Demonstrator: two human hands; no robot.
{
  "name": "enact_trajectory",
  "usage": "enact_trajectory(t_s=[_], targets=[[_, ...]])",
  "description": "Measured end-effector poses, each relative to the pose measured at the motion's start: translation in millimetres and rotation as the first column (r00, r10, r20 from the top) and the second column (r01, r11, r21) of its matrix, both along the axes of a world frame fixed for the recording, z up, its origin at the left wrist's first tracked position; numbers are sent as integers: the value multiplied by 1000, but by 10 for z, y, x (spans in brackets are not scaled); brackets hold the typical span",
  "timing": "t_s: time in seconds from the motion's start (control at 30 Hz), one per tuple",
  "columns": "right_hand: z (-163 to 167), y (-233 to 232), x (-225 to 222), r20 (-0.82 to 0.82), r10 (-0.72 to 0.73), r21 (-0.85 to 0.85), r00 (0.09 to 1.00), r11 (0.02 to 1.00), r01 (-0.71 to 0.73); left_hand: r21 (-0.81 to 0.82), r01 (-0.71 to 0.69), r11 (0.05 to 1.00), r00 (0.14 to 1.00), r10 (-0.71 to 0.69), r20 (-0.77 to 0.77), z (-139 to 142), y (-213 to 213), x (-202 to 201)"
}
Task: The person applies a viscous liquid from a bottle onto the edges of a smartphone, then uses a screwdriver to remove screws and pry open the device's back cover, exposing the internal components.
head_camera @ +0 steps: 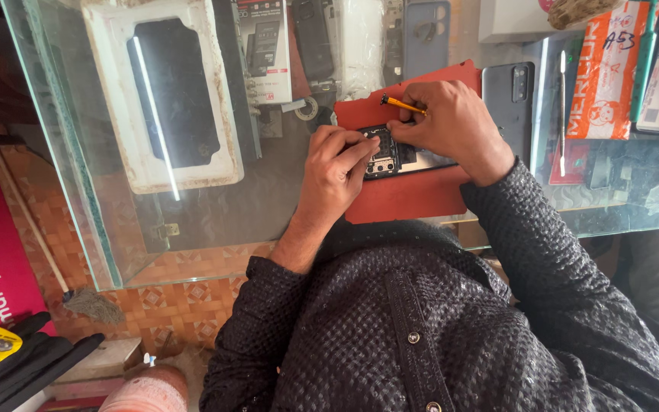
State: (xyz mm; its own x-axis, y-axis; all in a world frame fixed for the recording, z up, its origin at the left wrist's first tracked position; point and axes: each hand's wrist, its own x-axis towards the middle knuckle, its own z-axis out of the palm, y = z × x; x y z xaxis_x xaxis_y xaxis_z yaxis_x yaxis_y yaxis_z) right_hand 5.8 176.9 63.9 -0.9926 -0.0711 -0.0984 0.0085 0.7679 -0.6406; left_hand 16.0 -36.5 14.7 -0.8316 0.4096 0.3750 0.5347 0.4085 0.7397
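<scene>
From the head camera, looking straight down, an opened phone (390,152) with its back cover off lies on a red mat (406,191) on a glass counter (215,206), and everything here is placed relative to that mat. The left hand (337,168) comes in over the mat's left side, fingers curled and pressed together with the fingertips bearing down on the phone's exposed upper end. The right hand (451,122) sits over the mat's upper middle, thumb and forefinger pinching a small yellow-handled screwdriver (402,104) whose handle points up and left; its tip is hidden beneath the fingers. To do this well, I judge that the left fingers should keep the phone flat and pinned while the driver stands square to the board, turned lightly so a tiny screw neither strips nor jumps away. Room is tight: a dark phone back cover (509,99) lies just right of the mat, a thin white tool (562,107) beyond it, a white-framed dark panel (165,91) well to the left, and boxed parts above. The counter's near edge runs just below the mat, close to the person's chest.
</scene>
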Motion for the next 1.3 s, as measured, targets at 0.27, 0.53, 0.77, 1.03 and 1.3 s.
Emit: enact_trajectory(t_s=[0.27,0.53,0.77,1.03,1.3], targets=[[-127,116,65,-87,64,-57,994,996,-69,3,-6,1000,1000,6,-25,2,5,-12],[-314,196,351,-6,-195,-863,981,497,94,17,2,1000,1000,-1,-12,18,-13,-3],[-307,-92,464,-369,-188,-545,910,837,-49,37,-3,999,1000,4,-12,30,-11,-12],[-443,-127,504,-441,-176,-467,880,883,-58,27,-10,1000,1000,10,-8,45,-8,-13],[-400,-154,487,-454,-155,-452,877,889,-76,30,-8,1000,1000,9,-15,47,-9,-15]])
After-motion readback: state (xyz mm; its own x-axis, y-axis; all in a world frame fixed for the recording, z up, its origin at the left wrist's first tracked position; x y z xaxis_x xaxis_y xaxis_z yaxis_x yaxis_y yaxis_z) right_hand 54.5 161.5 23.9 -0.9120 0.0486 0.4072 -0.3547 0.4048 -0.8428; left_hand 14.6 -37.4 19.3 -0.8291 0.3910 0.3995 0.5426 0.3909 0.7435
